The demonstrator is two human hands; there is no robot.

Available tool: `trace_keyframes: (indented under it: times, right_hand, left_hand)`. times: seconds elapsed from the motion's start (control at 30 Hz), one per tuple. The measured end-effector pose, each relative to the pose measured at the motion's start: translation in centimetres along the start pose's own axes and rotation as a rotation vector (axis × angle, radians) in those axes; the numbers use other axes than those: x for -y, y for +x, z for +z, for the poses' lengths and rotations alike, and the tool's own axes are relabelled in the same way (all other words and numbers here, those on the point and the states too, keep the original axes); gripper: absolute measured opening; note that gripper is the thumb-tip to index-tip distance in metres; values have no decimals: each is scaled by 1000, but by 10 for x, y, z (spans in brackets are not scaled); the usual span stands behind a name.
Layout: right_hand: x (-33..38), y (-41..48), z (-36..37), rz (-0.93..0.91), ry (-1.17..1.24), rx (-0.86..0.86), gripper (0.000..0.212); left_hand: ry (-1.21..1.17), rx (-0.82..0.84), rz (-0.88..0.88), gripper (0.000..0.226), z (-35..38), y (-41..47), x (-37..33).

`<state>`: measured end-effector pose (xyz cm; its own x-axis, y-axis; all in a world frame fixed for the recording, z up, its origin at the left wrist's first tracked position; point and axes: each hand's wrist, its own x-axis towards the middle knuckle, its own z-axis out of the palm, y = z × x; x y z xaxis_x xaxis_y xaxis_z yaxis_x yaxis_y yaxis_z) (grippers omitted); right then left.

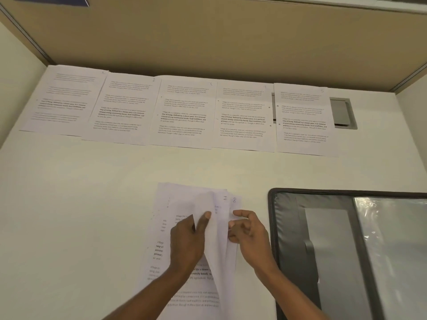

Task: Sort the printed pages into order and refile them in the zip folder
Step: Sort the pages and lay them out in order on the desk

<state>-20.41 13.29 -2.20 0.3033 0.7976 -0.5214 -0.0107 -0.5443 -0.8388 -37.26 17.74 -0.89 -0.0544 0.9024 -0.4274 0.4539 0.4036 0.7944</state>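
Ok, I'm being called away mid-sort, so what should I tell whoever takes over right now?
Left hand lifts a sheet of the unsorted stack; right hand pinches its right page edges, one marked 8.
Done: five pages laid in a row at the back of the desk.
Left: place the remaining pages, gather all in order, refile in the open zip folder on the right.
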Motion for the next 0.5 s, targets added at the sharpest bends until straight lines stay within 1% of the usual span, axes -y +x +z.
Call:
trace_keyframes:
  times: [0.1, 0.2, 0.3, 0.43, 0.5]
  right_hand:
    - [-2, -3, 5, 1, -5, -18, 15]
    - [-4, -4, 9, -17, -25, -37, 9]
    - [-8, -4, 9, -41, -77, -44, 14]
    - [-8, -4, 9, -34, -3, -16, 16]
    - [-8, -3, 8, -22, 25, -15, 18]
  left_hand:
    - [-59, 38, -25, 63, 2, 2, 1]
    - [-46, 79, 12, 57, 7, 1, 8]
    - [0, 45, 34, 52, 12, -1, 12]
    - [-93, 105, -15, 55, 13, -12, -4]
    - [-99, 129, -21, 55, 12, -15, -5]
